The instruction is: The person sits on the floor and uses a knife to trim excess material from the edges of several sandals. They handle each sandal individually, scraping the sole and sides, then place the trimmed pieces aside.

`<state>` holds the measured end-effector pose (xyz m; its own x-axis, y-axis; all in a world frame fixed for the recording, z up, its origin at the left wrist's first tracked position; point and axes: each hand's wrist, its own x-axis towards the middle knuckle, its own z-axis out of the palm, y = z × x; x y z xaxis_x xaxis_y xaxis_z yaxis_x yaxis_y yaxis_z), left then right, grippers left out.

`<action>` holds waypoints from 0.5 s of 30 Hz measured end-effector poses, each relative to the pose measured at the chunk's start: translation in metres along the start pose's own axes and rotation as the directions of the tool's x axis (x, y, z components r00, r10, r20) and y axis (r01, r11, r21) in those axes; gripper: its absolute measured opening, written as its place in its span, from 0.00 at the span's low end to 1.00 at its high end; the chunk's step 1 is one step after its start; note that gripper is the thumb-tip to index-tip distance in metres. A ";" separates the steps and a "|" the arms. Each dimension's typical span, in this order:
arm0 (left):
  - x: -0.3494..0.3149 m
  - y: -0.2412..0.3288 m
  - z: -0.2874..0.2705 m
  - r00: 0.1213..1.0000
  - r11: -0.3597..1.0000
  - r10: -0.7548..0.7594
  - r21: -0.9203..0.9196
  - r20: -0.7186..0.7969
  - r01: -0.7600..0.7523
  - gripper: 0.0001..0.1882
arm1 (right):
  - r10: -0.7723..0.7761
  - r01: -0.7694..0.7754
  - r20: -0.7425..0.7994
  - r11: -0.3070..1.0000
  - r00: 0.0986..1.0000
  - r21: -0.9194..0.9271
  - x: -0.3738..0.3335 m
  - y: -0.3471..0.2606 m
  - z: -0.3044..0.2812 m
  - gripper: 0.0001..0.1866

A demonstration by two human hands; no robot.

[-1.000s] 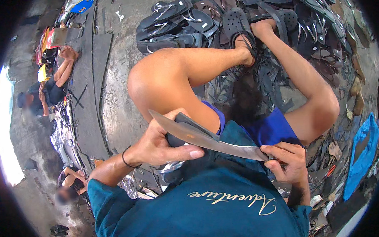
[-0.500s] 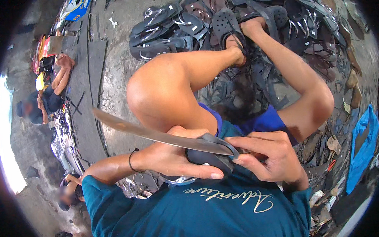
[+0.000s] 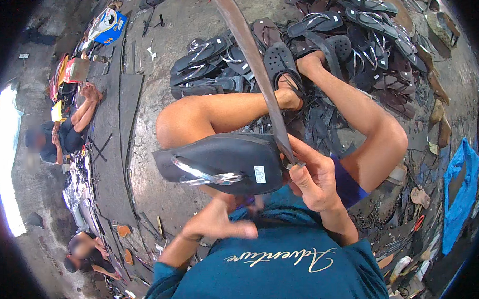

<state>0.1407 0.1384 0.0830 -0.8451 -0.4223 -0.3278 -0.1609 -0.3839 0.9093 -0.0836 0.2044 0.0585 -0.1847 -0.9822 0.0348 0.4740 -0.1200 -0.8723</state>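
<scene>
A black sandal (image 3: 218,158) is up in front of the person's body, its top face turned to the view and its long axis running left to right, so that one end points straight at the right hand (image 3: 315,181). That hand is just beside the sandal's right end and is the nearer one to it; its thumb and fingers are closed on the grip of a long knife (image 3: 259,69), whose blade rises from that same end, leaning left toward its tip and lying steeply across the sandal's length. Whether those fingers also pinch the sandal is hidden. The left hand (image 3: 215,220), slightly blurred, is just below the sandal's lower edge, thumb spread away from the fingers and with no visible grip; I cannot tell whether it touches the sole. A white sticker (image 3: 260,174) marks the sandal's right part, and a shiny silver strap (image 3: 227,178) lies across the part left of that. Just beyond the sandal's left half is the left knee (image 3: 180,122); farther beyond the sandal is a pile of sandals (image 3: 202,61), and well apart to its right, a blue sheet (image 3: 453,216)
</scene>
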 end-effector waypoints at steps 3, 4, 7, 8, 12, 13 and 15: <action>0.041 -0.007 0.009 0.874 0.693 -0.047 -0.646 -0.483 -0.320 0.25 | 0.003 -0.003 -0.030 1.000 1.000 0.008 -0.003 0.000 -0.008 0.28; 0.059 0.006 0.012 0.857 0.550 -0.014 -0.720 -0.515 -0.424 0.25 | 0.006 -0.006 -0.026 1.000 1.000 0.011 -0.004 0.002 -0.013 0.28; 0.108 0.029 0.015 0.846 0.514 -0.010 -0.729 -0.533 -0.453 0.21 | -0.063 0.035 -0.121 0.975 0.991 -0.219 -0.004 -0.001 -0.012 0.26; 0.116 0.029 0.010 0.860 0.528 0.011 -0.727 -0.511 -0.439 0.21 | -0.082 0.028 -0.160 0.949 0.984 -0.315 -0.004 0.001 -0.008 0.26; 0.130 0.025 0.000 0.820 0.593 -0.037 -0.673 -0.571 -0.442 0.19 | -0.294 -0.001 -0.263 0.665 0.919 -0.746 -0.050 0.039 -0.020 0.20; 0.128 0.024 -0.002 0.800 0.619 -0.054 -0.648 -0.598 -0.443 0.19 | -0.259 -0.029 -0.260 0.656 0.930 -0.755 -0.065 0.036 -0.022 0.18; 0.127 0.020 -0.001 0.771 0.672 -0.029 -0.583 -0.636 -0.456 0.24 | -0.179 -0.098 -0.269 0.634 0.946 -0.767 -0.088 0.027 -0.024 0.16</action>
<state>0.0307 0.0760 0.0596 -0.3227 -0.8369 -0.4422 0.5744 -0.5445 0.6112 -0.0755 0.2915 0.0205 -0.4915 -0.8689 0.0581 -0.3416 0.1310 -0.9307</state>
